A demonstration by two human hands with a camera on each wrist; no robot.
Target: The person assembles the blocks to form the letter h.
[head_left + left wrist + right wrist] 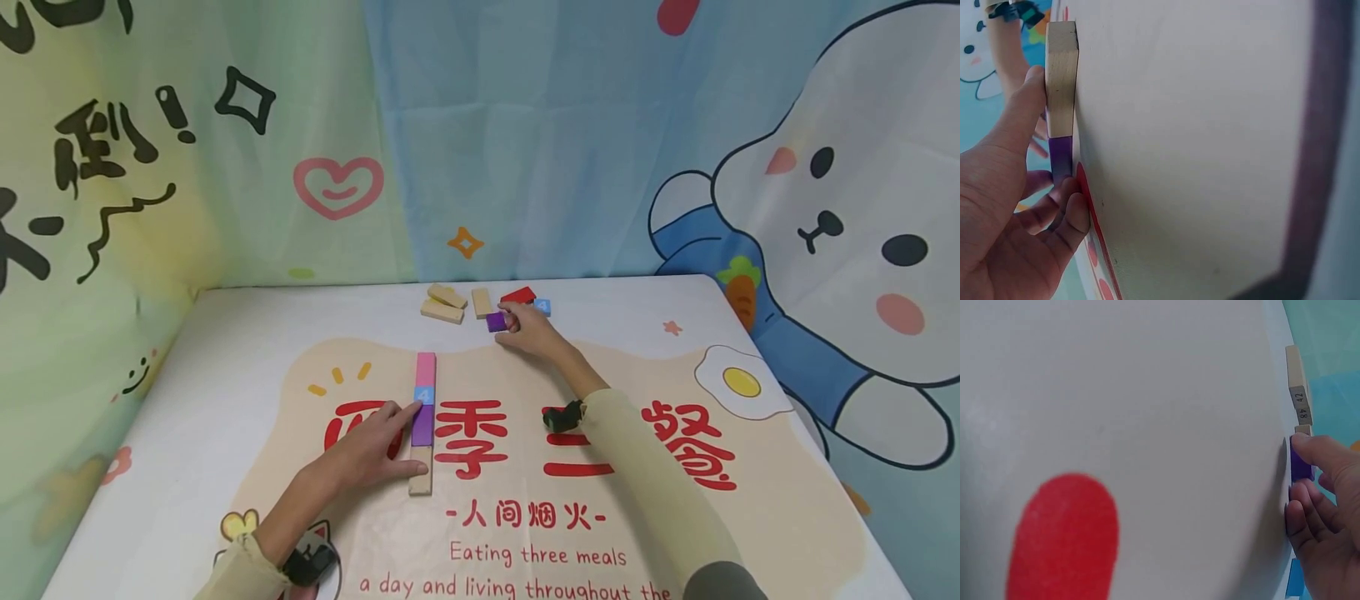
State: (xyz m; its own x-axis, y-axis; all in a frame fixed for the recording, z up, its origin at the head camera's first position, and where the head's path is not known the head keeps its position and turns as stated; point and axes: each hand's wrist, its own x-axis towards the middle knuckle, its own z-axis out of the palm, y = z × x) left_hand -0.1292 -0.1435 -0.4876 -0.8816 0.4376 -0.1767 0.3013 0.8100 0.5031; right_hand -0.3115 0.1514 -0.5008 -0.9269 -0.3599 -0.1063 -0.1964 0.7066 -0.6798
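Observation:
Four colours run in a straight row of flat blocks: a pink block [426, 368], a blue block marked 4 [424, 395], a purple block [422, 427] and a plain wooden block [421, 479] nearest me. My left hand [367, 450] lies along the row's left side, index fingertip at the blue and purple blocks, thumb against the plain one. Toward the table's back, my right hand [534, 331] pinches another purple block [1300, 464] between thumb and fingers. Beside those fingers lie a red block [517, 295] and another blue block [543, 307].
Several plain wooden blocks [442, 312] lie near the back edge, left of the right hand; one of them stands apart [482, 302]. A printed cloth [750, 533] covers the table [247, 325]. Behind it hangs a patterned curtain [525, 167].

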